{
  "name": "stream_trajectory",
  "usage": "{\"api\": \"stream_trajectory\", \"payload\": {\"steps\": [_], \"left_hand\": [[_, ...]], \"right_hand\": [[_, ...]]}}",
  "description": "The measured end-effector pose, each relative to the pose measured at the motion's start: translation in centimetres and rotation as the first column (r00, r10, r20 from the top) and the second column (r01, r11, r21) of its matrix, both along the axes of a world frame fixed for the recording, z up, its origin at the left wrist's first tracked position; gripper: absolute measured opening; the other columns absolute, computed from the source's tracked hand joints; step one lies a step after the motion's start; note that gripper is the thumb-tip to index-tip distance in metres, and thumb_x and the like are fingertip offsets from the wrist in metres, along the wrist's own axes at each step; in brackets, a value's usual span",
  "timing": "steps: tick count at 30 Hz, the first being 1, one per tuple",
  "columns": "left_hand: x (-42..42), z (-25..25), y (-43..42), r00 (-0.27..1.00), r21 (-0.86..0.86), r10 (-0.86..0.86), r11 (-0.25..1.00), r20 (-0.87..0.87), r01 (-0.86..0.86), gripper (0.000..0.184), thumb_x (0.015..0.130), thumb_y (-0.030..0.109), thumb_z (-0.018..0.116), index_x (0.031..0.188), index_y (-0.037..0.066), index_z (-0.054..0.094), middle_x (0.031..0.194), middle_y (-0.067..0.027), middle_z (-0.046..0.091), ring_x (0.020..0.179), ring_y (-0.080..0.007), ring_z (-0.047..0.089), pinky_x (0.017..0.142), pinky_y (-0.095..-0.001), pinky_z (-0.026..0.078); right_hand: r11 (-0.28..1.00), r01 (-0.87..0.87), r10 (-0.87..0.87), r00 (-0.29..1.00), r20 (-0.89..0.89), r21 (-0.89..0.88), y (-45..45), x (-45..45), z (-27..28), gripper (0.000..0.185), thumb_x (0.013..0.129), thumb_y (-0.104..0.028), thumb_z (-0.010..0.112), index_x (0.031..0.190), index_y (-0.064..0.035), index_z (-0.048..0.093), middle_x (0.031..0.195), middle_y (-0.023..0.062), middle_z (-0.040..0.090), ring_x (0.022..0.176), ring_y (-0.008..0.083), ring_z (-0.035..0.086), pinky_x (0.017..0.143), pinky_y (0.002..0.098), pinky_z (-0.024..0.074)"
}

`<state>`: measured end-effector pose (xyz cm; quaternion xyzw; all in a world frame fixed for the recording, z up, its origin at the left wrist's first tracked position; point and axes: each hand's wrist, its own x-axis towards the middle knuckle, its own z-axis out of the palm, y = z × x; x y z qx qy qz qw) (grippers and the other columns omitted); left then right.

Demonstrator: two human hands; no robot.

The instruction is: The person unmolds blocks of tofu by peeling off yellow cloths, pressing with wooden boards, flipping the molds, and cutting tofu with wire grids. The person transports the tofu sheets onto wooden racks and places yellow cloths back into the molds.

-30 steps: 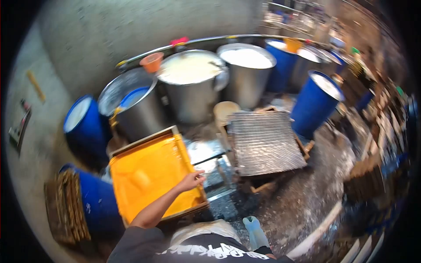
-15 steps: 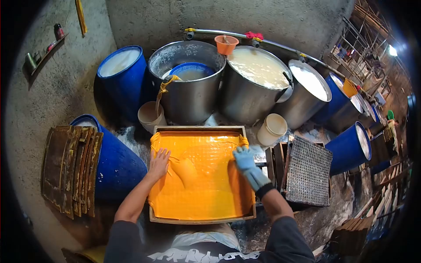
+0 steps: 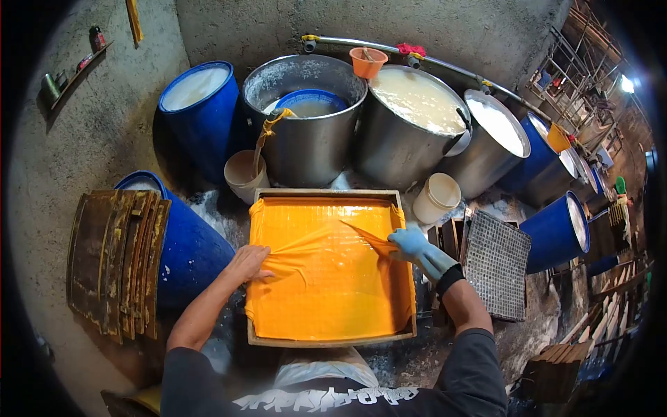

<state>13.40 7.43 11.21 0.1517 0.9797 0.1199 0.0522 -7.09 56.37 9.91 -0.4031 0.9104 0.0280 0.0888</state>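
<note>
Left hand (image 3: 248,265) pinching bunched orange cloth (image 3: 333,292) | gloved right hand (image 3: 414,247) gripping its other side | cloth spread inside wooden frame (image 3: 332,342), likely pulled from both sides to tension it evenly

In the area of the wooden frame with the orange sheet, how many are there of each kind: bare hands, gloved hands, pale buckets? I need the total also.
Bare hands: 1, left hand
Gloved hands: 1, right hand
Pale buckets: 2, left bucket and right bucket
Total: 4
</note>
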Motion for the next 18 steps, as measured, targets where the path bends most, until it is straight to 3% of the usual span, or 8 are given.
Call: {"api": "stream_trajectory", "payload": {"steps": [4, 7, 10, 11, 12, 14, 16, 18], "left_hand": [[4.4, -2.5, -0.6, 0.996, -0.043, 0.076, 0.996, 0.043, -0.074, 0.024, 0.084, 0.023, 0.075, 0.088, 0.002, 0.063, 0.102, -0.0192, 0.066, 0.097, -0.0396, 0.067, 0.082, -0.0497, 0.055], [7.8, -2.6, -1.9, 0.985, -0.148, 0.165, 0.976, 0.046, -0.157, 0.021, 0.084, 0.02, 0.07, 0.092, 0.001, 0.073, 0.103, -0.017, 0.07, 0.099, -0.0385, 0.068, 0.082, -0.0474, 0.056], [12.2, 4.0, 0.3, 0.971, 0.099, 0.215, 0.969, 0.108, -0.226, 0.016, 0.084, 0.019, 0.067, 0.092, 0.006, 0.073, 0.091, -0.0184, 0.07, 0.093, -0.0403, 0.069, 0.081, -0.0473, 0.055], [13.5, 4.9, -0.2, 0.935, 0.043, 0.27, 0.957, 0.229, -0.287, 0.014, 0.085, 0.019, 0.066, 0.091, 0.008, 0.072, 0.08, -0.0204, 0.068, 0.081, -0.0428, 0.067, 0.077, -0.0476, 0.054], [15.4, 5.8, -0.1, 0.923, 0.189, 0.31, 0.916, 0.23, -0.354, 0.016, 0.085, 0.019, 0.066, 0.087, 0.003, 0.068, 0.074, -0.0215, 0.064, 0.071, -0.0446, 0.063, 0.073, -0.0489, 0.053], [19.1, 6.8, -0.8, 0.966, 0.307, 0.238, 0.916, 0.104, -0.258, 0.017, 0.086, 0.017, 0.066, 0.082, 0.001, 0.065, 0.07, -0.02, 0.06, 0.061, -0.0366, 0.059, 0.064, -0.046, 0.049], [23.1, 10.5, 1.7, 0.912, 0.278, 0.347, 0.873, 0.221, -0.399, 0.017, 0.086, 0.016, 0.065, 0.081, 0.0, 0.063, 0.067, -0.0188, 0.057, 0.058, -0.0305, 0.055, 0.061, -0.043, 0.047], [26.3, 13.5, 5.2, 0.827, 0.308, 0.455, 0.776, 0.329, -0.55, 0.018, 0.086, 0.015, 0.065, 0.08, -0.001, 0.06, 0.064, -0.0159, 0.052, 0.057, -0.0173, 0.044, 0.057, -0.0364, 0.041]], "right_hand": [[0.997, 0.081, -0.081, 0.997, -0.001, -0.003, 5.7, 4.4, -0.7, 0.022, 0.081, -0.028, 0.075, 0.101, -0.0179, 0.073, 0.1, 0.0095, 0.072, 0.092, 0.0351, 0.07, 0.08, 0.0471, 0.0543], [0.932, 0.273, -0.273, 0.961, 0.031, -0.238, 10.7, 9.1, -0.8, 0.024, 0.082, -0.022, 0.075, 0.104, -0.0158, 0.072, 0.099, 0.0124, 0.071, 0.091, 0.0356, 0.07, 0.075, 0.0444, 0.0564], [0.749, 0.384, -0.356, 0.92, 0.162, -0.539, 15.5, 15.4, 4.7, 0.038, 0.077, 0.0, 0.07, 0.114, -0.0092, 0.072, 0.101, 0.0145, 0.072, 0.095, 0.0332, 0.071, 0.084, 0.039, 0.0569], [0.697, 0.418, -0.364, 0.906, 0.215, -0.582, 16.9, 17.2, 6.7, 0.044, 0.075, 0.008, 0.065, 0.116, -0.0052, 0.071, 0.105, 0.0137, 0.072, 0.099, 0.0283, 0.071, 0.088, 0.035, 0.0556], [0.521, 0.503, -0.362, 0.862, 0.355, -0.689, 19.1, 18.9, 6.8, 0.045, 0.073, 0.01, 0.061, 0.115, -0.0019, 0.07, 0.107, 0.0126, 0.071, 0.101, 0.0254, 0.069, 0.092, 0.0326, 0.0534], [0.374, 0.524, -0.288, 0.85, 0.441, -0.765, 21.5, 23.2, 11.7, 0.046, 0.072, 0.01, 0.056, 0.116, 0.0032, 0.068, 0.111, 0.0122, 0.068, 0.105, 0.0226, 0.066, 0.098, 0.0322, 0.0507], [0.463, 0.507, -0.329, 0.86, 0.391, -0.727, 25.5, 27.6, 14.2, 0.049, 0.07, 0.003, 0.056, 0.118, 0.0019, 0.068, 0.116, 0.0122, 0.066, 0.107, 0.0227, 0.065, 0.099, 0.0347, 0.0504], [0.146, 0.696, -0.33, 0.705, 0.628, -0.703, 24.5, 32.6, 16.9, 0.051, 0.066, 0.006, 0.048, 0.113, 0.0026, 0.068, 0.111, 0.0108, 0.066, 0.105, 0.022, 0.066, 0.099, 0.0352, 0.0512]]}}
